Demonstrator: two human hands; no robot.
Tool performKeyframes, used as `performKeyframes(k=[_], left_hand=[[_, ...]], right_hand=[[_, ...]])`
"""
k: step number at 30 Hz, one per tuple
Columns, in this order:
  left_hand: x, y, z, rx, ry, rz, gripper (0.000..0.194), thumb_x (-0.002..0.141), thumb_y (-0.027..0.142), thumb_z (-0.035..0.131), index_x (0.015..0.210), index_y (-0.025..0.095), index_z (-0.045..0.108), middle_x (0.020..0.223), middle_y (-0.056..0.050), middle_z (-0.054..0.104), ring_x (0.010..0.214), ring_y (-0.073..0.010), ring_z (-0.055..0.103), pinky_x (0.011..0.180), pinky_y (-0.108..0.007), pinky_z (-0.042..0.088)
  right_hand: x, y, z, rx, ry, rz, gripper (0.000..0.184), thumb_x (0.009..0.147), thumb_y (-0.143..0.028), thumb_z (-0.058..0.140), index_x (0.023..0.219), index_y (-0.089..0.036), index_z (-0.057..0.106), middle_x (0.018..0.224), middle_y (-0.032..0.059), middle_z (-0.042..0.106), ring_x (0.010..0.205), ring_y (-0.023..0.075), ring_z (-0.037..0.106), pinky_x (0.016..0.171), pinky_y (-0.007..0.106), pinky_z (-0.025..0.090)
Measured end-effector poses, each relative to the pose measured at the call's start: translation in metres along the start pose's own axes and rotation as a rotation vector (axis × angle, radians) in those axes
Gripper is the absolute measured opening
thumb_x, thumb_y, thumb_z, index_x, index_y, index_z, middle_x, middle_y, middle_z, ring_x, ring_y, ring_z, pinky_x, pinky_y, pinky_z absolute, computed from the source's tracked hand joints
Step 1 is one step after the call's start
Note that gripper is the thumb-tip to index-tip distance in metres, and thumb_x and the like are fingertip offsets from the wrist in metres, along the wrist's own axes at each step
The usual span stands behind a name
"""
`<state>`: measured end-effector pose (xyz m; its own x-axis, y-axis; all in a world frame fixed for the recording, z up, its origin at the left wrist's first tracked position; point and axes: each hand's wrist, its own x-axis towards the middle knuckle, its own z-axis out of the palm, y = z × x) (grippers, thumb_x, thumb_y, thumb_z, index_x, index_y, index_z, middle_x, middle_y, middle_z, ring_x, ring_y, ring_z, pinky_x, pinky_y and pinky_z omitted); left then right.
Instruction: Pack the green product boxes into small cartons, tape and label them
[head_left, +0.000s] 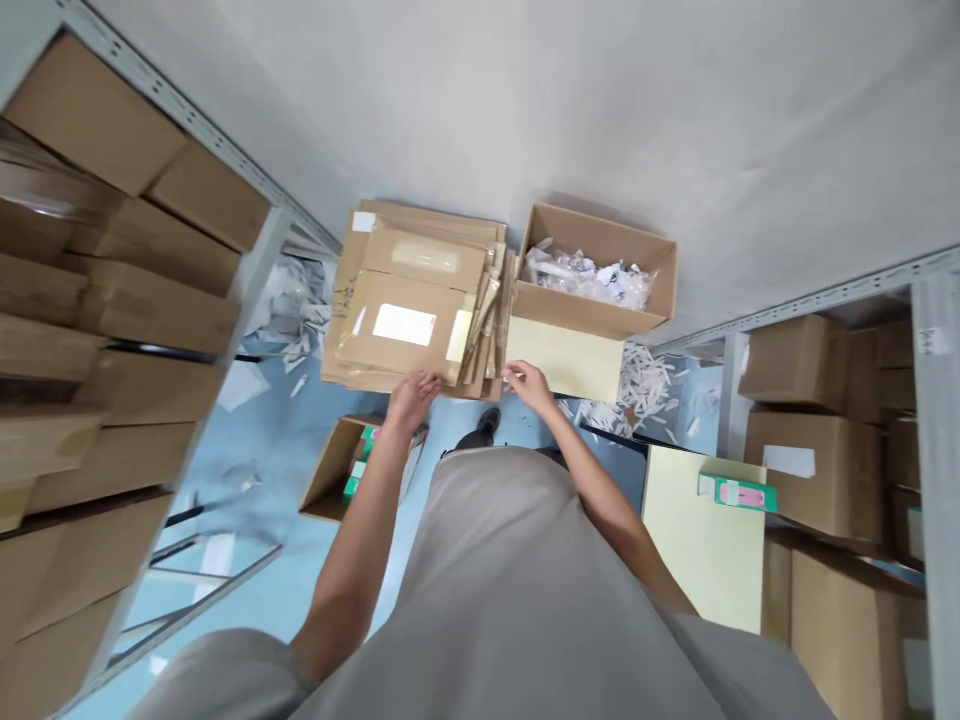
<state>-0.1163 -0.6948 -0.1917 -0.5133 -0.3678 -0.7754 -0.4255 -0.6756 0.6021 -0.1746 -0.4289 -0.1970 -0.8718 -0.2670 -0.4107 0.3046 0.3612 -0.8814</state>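
Observation:
A stack of flattened cardboard boxes [420, 345] leans against the pale wall in front of me, the top one carrying a white label and strips of tape. At its near edge my left hand [411, 400] has its fingers curled over the cardboard. Just off the stack's right front corner is my right hand [531, 386], palm turned inward, thumb and fingers slightly apart with nothing visible between them. Right of the stack, an open cardboard box [600, 312] holds crumpled clear plastic and white paper. Below my left hand stands a small open carton [324, 480] with green and white packs inside.
Shelves of cardboard boxes line the left [142, 270] and right [802, 470]. White paper scraps [649, 385] litter the blue floor at right. A green and pink pack [742, 495] lies on a cream surface [701, 560]. A metal frame [202, 575] is low at left.

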Motion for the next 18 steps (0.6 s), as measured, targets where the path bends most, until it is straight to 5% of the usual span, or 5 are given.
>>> performKeyframes(k=[4,7,11,18], left_hand=[[0.015,0.027,-0.027,-0.030,0.051,-0.030,0.010,0.101,0.009,0.064,0.105,0.017,0.067,0.110,-0.013,0.079,0.096,-0.0194,0.078,0.096,-0.031,0.065],[0.019,0.031,-0.031,-0.015,0.061,-0.071,0.013,0.099,0.008,0.067,0.109,0.017,0.070,0.110,-0.013,0.079,0.094,-0.0196,0.078,0.095,-0.033,0.065],[0.018,0.030,-0.030,-0.023,0.022,-0.116,0.009,0.100,0.008,0.066,0.104,0.015,0.069,0.107,-0.013,0.078,0.089,-0.0171,0.079,0.093,-0.029,0.065],[0.016,0.032,-0.024,-0.032,-0.051,-0.156,0.012,0.097,0.014,0.074,0.107,0.019,0.067,0.108,-0.009,0.079,0.091,-0.0156,0.080,0.090,-0.026,0.064]], right_hand=[[0.039,-0.031,0.070,-0.238,-0.109,0.138,0.025,0.108,-0.042,0.070,0.118,-0.020,0.080,0.111,0.0063,0.086,0.085,0.0161,0.082,0.081,0.025,0.061],[0.053,-0.039,0.096,-0.313,-0.083,0.194,0.027,0.102,-0.047,0.080,0.101,-0.020,0.083,0.097,0.0071,0.087,0.094,0.0219,0.082,0.084,0.026,0.059],[0.055,-0.041,0.108,-0.359,-0.068,0.260,0.030,0.101,-0.042,0.081,0.079,-0.021,0.080,0.077,0.0058,0.083,0.093,0.0234,0.082,0.084,0.026,0.057],[0.048,-0.040,0.115,-0.263,-0.051,0.347,0.050,0.105,-0.044,0.077,0.062,-0.020,0.067,0.064,0.0036,0.076,0.060,0.0164,0.073,0.067,0.024,0.056]])
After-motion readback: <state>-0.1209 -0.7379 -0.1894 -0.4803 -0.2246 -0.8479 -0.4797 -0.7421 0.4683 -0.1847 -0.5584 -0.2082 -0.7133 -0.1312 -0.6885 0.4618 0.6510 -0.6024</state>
